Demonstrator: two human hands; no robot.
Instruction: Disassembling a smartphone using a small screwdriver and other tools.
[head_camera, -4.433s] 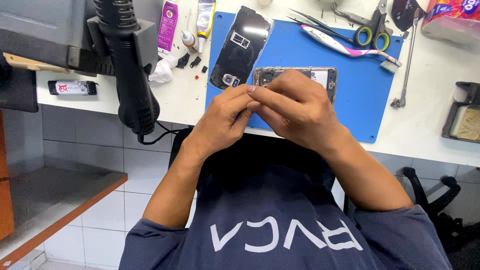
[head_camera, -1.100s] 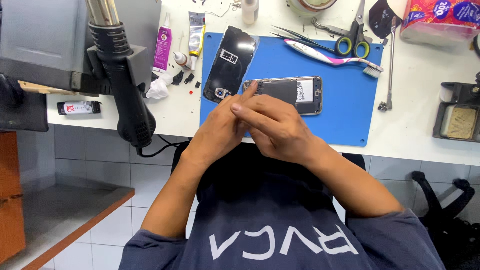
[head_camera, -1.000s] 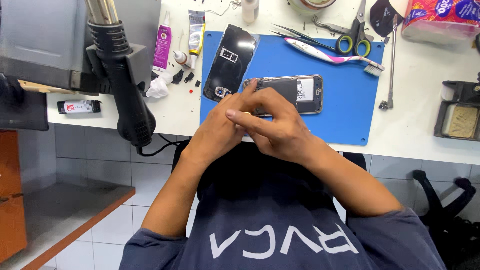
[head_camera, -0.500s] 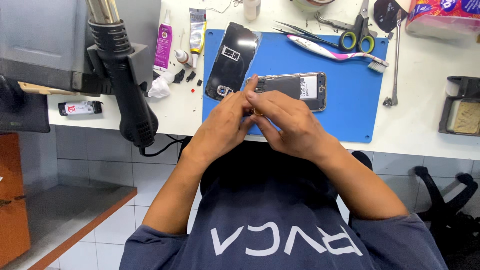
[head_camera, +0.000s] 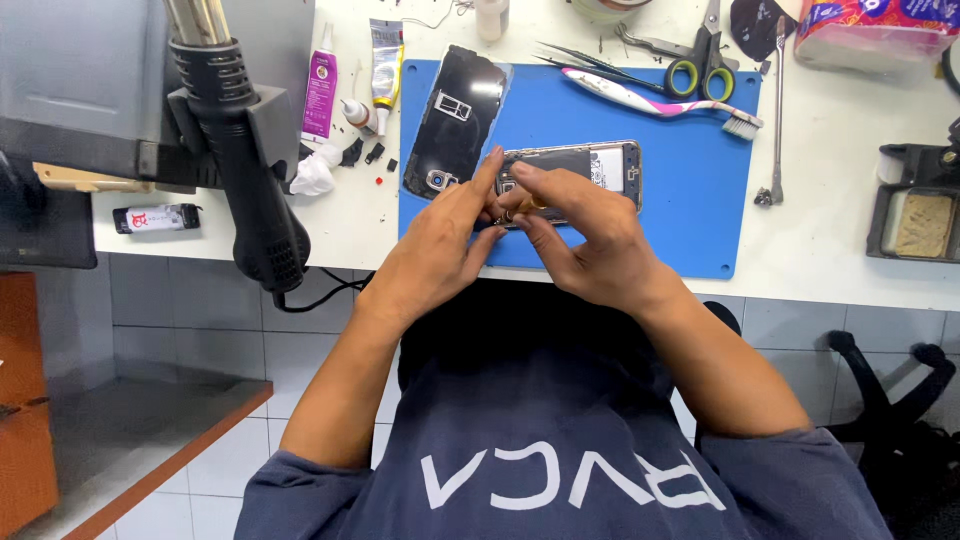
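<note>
Blue mat (head_camera: 690, 220) edge lies just under both hands (head_camera: 520, 235), phone (head_camera: 590, 170) beyond.

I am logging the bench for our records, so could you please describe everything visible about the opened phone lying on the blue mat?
The opened phone lies flat and lengthwise on the blue mat, its back cover off. A silvery metal frame surrounds dark inner parts and a pale battery area toward its right end. Its left end is hidden behind the fingertips of the left hand and right hand, which meet there; whether they pinch a small part cannot be told.
</note>
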